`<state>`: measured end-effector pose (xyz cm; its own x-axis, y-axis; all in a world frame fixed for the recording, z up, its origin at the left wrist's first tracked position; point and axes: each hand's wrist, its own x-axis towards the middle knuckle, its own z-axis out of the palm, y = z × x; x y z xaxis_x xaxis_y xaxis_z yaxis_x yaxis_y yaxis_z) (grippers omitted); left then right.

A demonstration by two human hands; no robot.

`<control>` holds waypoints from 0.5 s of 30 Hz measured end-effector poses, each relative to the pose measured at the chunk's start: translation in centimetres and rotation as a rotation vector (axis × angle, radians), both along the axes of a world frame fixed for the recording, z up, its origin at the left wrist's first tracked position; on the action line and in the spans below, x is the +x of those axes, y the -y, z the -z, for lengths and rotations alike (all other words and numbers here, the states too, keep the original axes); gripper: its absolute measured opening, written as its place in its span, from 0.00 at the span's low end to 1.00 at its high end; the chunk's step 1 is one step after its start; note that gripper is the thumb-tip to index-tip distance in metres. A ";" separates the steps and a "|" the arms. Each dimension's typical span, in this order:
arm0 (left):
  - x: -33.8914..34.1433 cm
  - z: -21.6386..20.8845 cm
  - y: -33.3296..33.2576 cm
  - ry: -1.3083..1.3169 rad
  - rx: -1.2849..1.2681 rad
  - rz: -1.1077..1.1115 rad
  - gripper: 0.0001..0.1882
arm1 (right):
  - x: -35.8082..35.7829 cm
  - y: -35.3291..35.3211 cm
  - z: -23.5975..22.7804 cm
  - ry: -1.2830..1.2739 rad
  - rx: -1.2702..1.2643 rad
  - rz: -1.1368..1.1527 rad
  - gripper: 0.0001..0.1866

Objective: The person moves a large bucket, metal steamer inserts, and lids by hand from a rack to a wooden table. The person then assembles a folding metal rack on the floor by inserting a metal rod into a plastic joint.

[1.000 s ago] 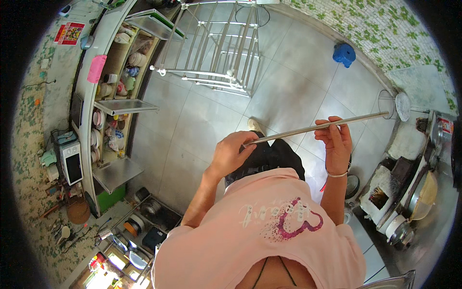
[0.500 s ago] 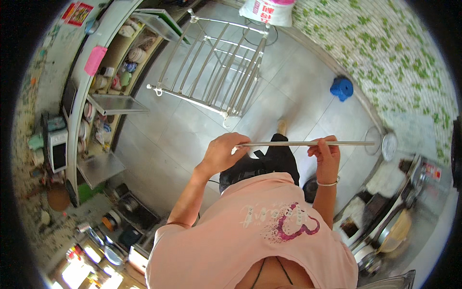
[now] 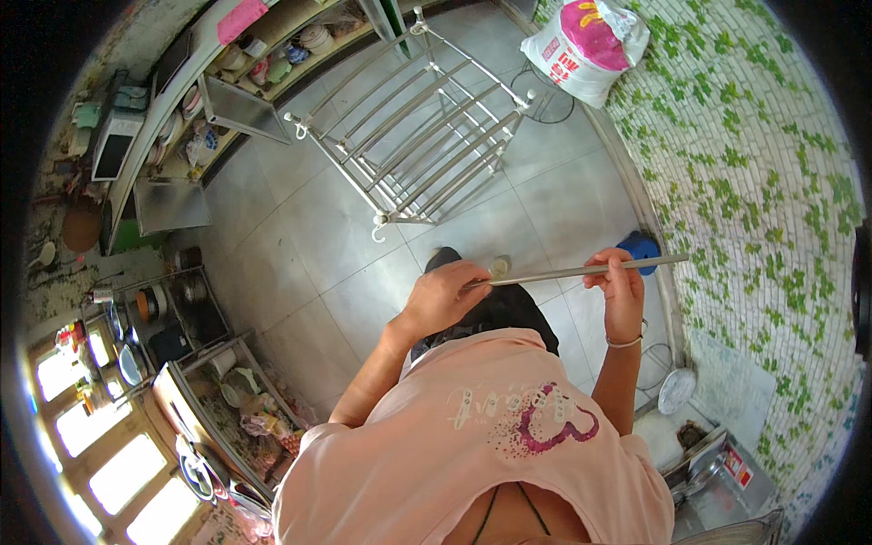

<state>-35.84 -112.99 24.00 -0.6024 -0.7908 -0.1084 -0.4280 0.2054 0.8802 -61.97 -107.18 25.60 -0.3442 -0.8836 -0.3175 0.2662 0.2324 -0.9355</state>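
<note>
A thin silvery metal tube (image 3: 554, 274) runs crosswise in front of my body, held by both hands. My left hand (image 3: 445, 295) is closed round its left end, the fingers wrapped over the top. Further along, my right hand (image 3: 619, 283) pinches the tube between thumb and fingers, and the right end sticks out past it. Ahead on the floor stands a rack (image 3: 427, 127) of similar metal tubes with white plastic joints. A white hook hangs from its near corner. Neither hand touches the rack.
Far right, a white and pink sack (image 3: 590, 54) rests by the leaf-patterned wall (image 3: 745, 163). A blue object (image 3: 640, 250) lies at the wall's foot, behind the tube. Left, a cabinet has open doors (image 3: 241, 109). A fan-like round thing (image 3: 677, 391) stands at right.
My body has turned left-to-right relative to the room, so the rack and sack sit further right in view. Both hands still hold the tube, which now tilts slightly up at its right end.
</note>
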 end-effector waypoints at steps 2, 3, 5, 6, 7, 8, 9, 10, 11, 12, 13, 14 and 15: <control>-0.5 0.1 0.4 0.030 0.011 -0.010 0.07 | -1.6 0.6 0.3 0.014 -0.028 0.010 0.11; -0.7 0.3 0.8 -0.008 -0.037 -0.051 0.07 | -2.3 1.1 0.4 0.022 -0.044 0.012 0.11; -0.9 2.1 1.8 -0.087 -0.130 -0.128 0.07 | -3.7 2.5 0.5 0.058 -0.100 0.103 0.12; -0.9 4.1 2.0 -0.199 0.106 -0.221 0.10 | -4.6 3.2 0.5 0.052 -0.114 0.134 0.13; -0.7 5.4 2.6 -0.351 0.407 -0.390 0.12 | -5.4 4.1 0.3 0.051 -0.129 0.164 0.13; -0.4 6.7 3.7 -0.504 0.711 -0.552 0.15 | -6.1 5.0 0.1 0.026 -0.115 0.200 0.13; 0.0 8.6 4.6 -0.656 1.022 -0.713 0.17 | -6.8 5.9 0.1 0.026 -0.112 0.191 0.14; 0.6 11.3 5.5 -0.790 1.155 -0.870 0.21 | -7.2 6.8 -0.2 0.026 -0.109 0.179 0.14; 0.2 12.4 6.6 -0.940 1.233 -1.064 0.20 | -7.8 7.8 -0.4 0.013 -0.102 0.173 0.14; 0.3 14.0 7.3 -1.033 1.208 -1.189 0.20 | -8.1 8.8 -0.8 0.008 -0.082 0.171 0.13; 0.5 15.2 8.2 -1.127 1.174 -1.317 0.19 | -8.2 9.9 -0.9 -0.010 -0.082 0.161 0.12; 0.6 16.6 9.0 -1.126 1.058 -1.361 0.18 | -8.2 11.1 -1.0 -0.027 -0.082 0.149 0.12; 0.4 17.5 9.5 -1.119 0.948 -1.407 0.17 | -8.4 12.0 -1.3 -0.047 -0.075 0.137 0.12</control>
